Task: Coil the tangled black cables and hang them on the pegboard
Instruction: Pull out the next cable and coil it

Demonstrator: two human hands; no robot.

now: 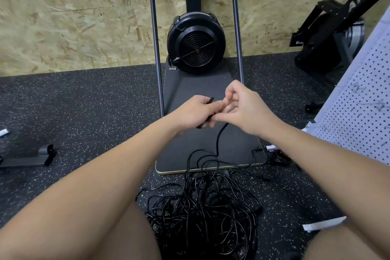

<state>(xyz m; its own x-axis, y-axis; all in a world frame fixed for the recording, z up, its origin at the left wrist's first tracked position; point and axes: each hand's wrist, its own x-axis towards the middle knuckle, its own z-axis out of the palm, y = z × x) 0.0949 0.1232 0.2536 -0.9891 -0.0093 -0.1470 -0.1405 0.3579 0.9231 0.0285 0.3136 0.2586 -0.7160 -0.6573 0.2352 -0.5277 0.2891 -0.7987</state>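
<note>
OSB wall panelling [63, 17] is filling the background, with speckled rubber flooring [84, 101] running beneath everything. A fan-wheel exercise machine [196, 42] is standing against the wall, its dark footboard [190, 91] stretching toward the viewer between two upright poles. The white pegboard [363, 101] is leaning in at the right edge, well apart from the work; no hooks are clearly showing on it. The pile of tangled black cables [202, 213] is lying on the floor between the person's knees, a few loops spilling onto the footboard's near edge. One strand [220, 137] is rising from the pile up to the hands. The left hand [194, 112] is gripping a short bunch of that cable, fingers curled round it, a plug end poking out above the knuckles. The right hand [242, 105] is pinching the same strand just beside the left, thumb and forefinger closing on it while the other fingers are lifting clear. Judgement: coiling is only beginning, with nearly all the cable on the floor. To do this step well, the left hand should be holding the starting end firmly while the right is drawing out even lengths, letting each loop lie with its natural twist and not forcing it flat. Pulling hard risks cinching knots in the pile, so slack should be teased free gently. A second small cable bundle [278, 158] is sitting by the footboard's right corner.
</note>
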